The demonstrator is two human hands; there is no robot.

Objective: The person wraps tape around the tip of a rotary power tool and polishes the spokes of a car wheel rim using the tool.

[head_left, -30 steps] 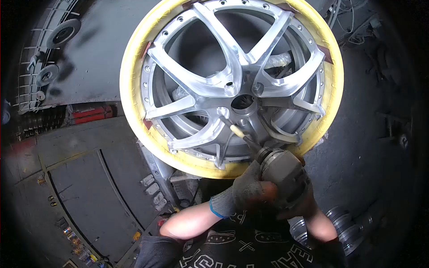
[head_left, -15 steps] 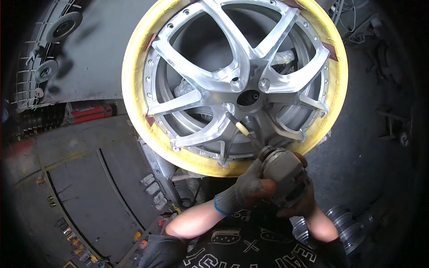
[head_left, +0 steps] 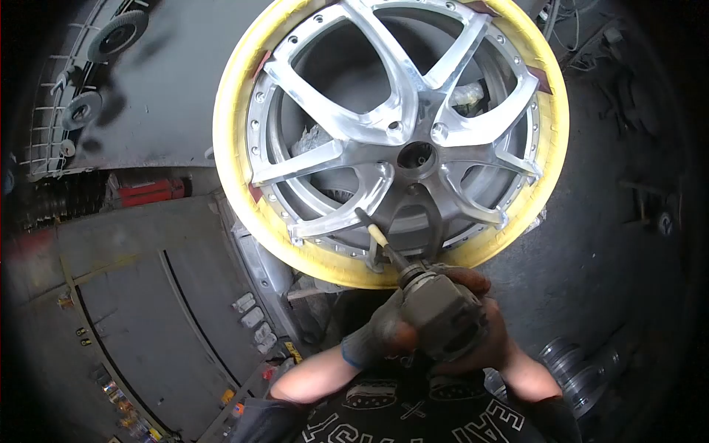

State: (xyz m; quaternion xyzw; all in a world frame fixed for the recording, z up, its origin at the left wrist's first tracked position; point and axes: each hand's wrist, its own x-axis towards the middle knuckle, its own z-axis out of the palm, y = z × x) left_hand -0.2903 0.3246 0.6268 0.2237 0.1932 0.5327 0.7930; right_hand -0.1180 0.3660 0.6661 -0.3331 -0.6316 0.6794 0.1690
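A large alloy wheel (head_left: 354, 118) with bare metal spokes stands face-up in front of me, its rim wrapped in yellow masking tape (head_left: 227, 155). Both my hands hold a grey die grinder (head_left: 447, 314) at the wheel's near edge. My left hand (head_left: 384, 328), in a knit glove with a blue cuff, wraps its left side. Around the right side closes my right hand (head_left: 491, 325), gloved with orange-coated fingers and partly hidden by the body. The grinder's thin shaft, with a yellowish section (head_left: 377, 235), reaches the lower left spoke; whether its dark tip touches cannot be made out.
A wall rack (head_left: 55, 111) with round discs hangs at upper left. Below it lies a red object (head_left: 151, 192). Small bottles and boxes (head_left: 129, 410) line the lower left edge. Another metal wheel (head_left: 580, 373) lies at lower right. Cables (head_left: 569, 29) hang at upper right.
The grinder and both hands have shifted left. The tip has moved from near the hub outward along the lower left spoke. The wheel appears slightly shifted in view.
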